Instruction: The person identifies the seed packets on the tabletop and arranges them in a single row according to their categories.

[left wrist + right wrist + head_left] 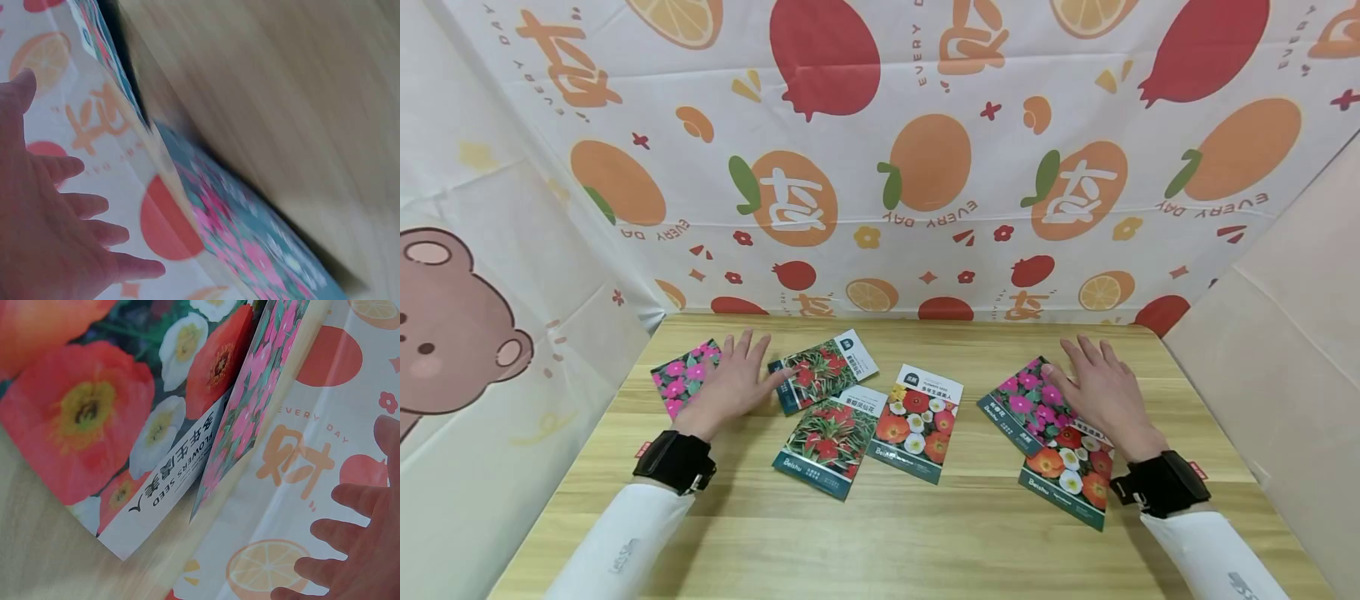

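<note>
Several flower seed packets lie on a wooden table. My left hand [733, 387], fingers spread, is over or beside a pink-flower packet [677, 379] at the left; contact is unclear. Right of it, two red-flower packets [823, 375] partly overlap, beside a poppy packet [917, 421]. My right hand [1105, 396] has its fingers extended at the edge of another pink-flower packet [1026, 404], which partly covers a second poppy packet [1071, 475]. Both wrist views show extended fingers holding nothing; the right wrist view shows that poppy packet [94, 406] close up.
A white cloth printed with fruit [925, 250] hangs behind the table's [880, 542] far edge. Pale cloth panels stand at both sides, the left one bearing a bear print [452, 333]. Each wrist wears a black strap [677, 462].
</note>
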